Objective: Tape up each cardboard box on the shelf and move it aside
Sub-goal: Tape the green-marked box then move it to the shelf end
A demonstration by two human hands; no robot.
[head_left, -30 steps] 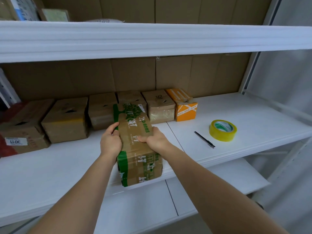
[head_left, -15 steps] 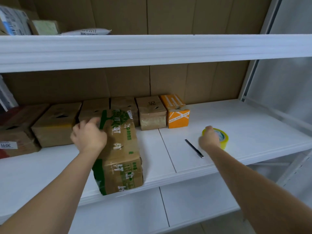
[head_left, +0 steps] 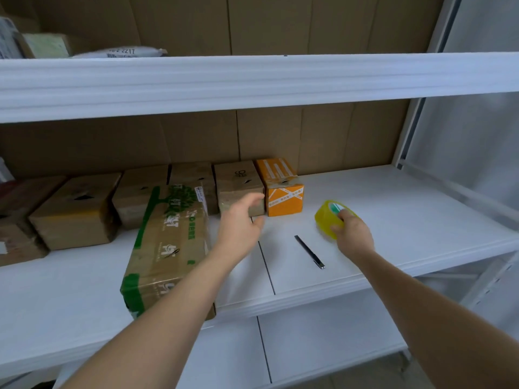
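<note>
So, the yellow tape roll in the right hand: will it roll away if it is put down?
Probably only on edge: the yellow tape roll is a round ring. Laid flat on the white shelf, it should stay. It is likely stiff and easy to hold, since the right hand grips it by the rim.

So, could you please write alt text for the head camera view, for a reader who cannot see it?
A person's right hand grips a yellow tape roll lifted off a white shelf, while the open left hand reaches toward it. A green-printed cardboard box lies at the shelf's front edge, a black pen beside it, and a row of small boxes stands behind.
</note>
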